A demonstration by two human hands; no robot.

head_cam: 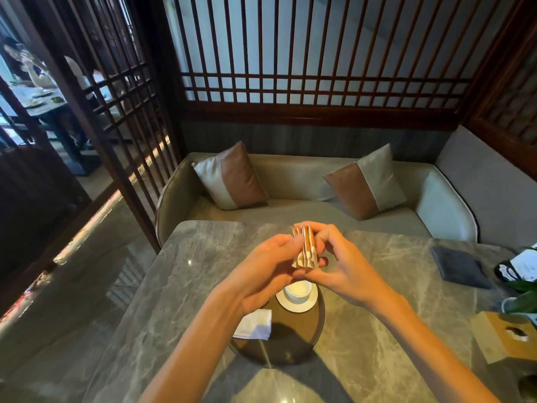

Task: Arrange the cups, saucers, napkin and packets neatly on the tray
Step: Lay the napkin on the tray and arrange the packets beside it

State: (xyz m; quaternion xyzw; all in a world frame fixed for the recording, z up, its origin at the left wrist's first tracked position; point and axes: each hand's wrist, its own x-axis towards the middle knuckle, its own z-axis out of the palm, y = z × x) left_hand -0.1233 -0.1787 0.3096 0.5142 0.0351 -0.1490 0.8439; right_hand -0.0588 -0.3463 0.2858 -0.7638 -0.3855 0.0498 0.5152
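Note:
Both hands hold a small stack of tan and white packets (305, 249) upright above the tray. My left hand (266, 270) pinches the stack's left side and my right hand (337, 264) grips its right side and bottom. Below them a round dark brown tray (290, 341) lies on the marble table. On the tray's far part stands a white cup (298, 290) on a white saucer (297, 304). A folded white napkin (254, 324) lies at the tray's left edge, partly under my left forearm. No other cup is visible.
A folded dark grey cloth (459, 267) lies at the table's right. A wooden tissue box (507, 334) and a green plant (523, 298) sit at the right edge. A grey sofa with two cushions stands behind the table. A person sits at another table beyond the lattice screen.

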